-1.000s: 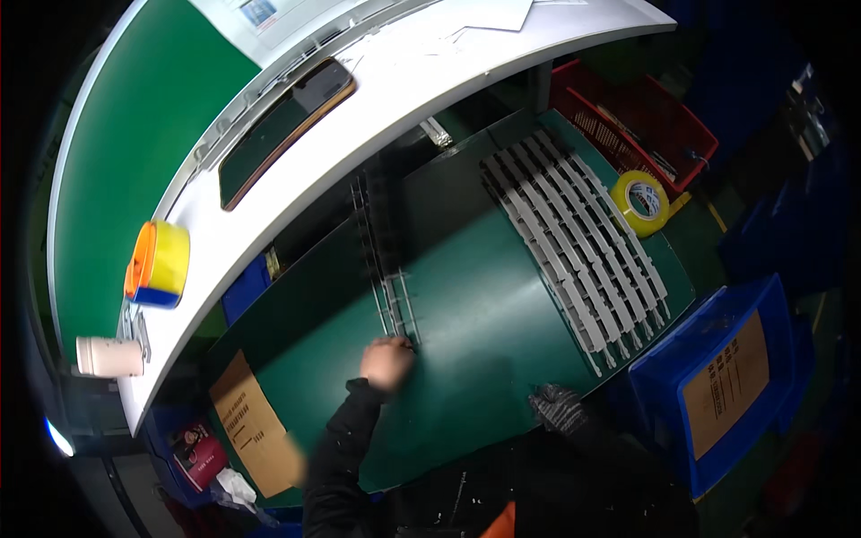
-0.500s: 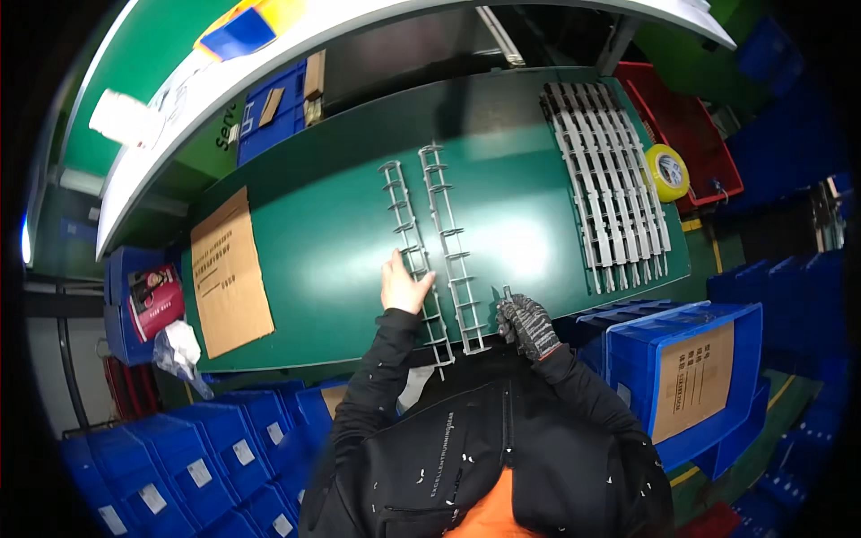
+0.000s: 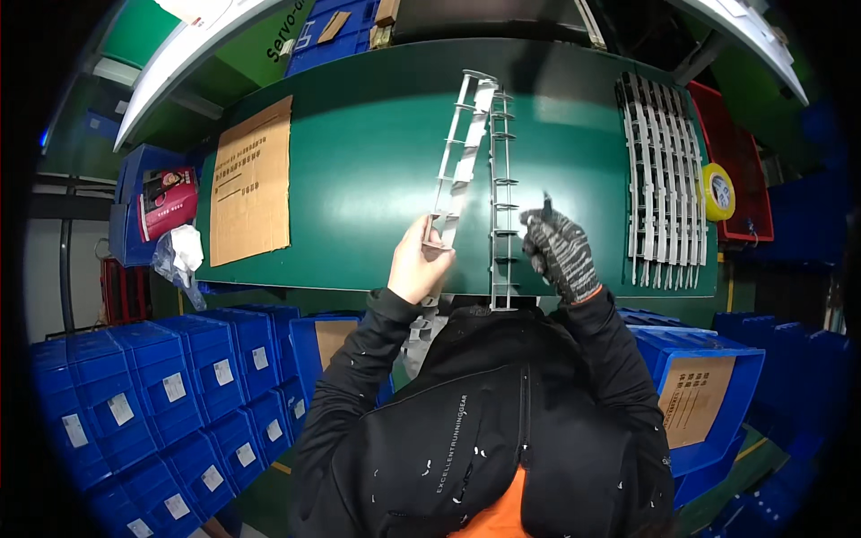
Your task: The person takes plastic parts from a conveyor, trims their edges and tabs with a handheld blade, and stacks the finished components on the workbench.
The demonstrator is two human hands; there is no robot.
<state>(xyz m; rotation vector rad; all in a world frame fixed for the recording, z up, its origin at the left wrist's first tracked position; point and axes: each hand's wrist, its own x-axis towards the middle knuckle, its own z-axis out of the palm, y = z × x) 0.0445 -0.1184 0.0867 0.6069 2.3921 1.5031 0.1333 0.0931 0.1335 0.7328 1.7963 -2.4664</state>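
A long, narrow ladder-like metal strip (image 3: 467,161) with cross rungs is gripped near its lower end by my bare left hand (image 3: 417,267). It leans to the right, its far end close beside a second ladder-like strip (image 3: 505,182) that lies on the green table. My right hand (image 3: 563,255), in a grey knitted glove, is just right of the second strip, apart from it. Its fingers are closed around a small, dark, slim object (image 3: 547,204) whose tip points away from me; its kind is too small to tell.
Several similar strips (image 3: 665,184) lie side by side at the right, next to a yellow tape roll (image 3: 717,192) and a red bin (image 3: 737,170). Printed cardboard (image 3: 254,184) lies at the left. Blue crates (image 3: 143,359) stand below the table's near edge, left and right.
My left hand has raised and turned the left strip, bringing its far end to the other strip. The gloved hand has moved farther over the table. The whole view has shifted.
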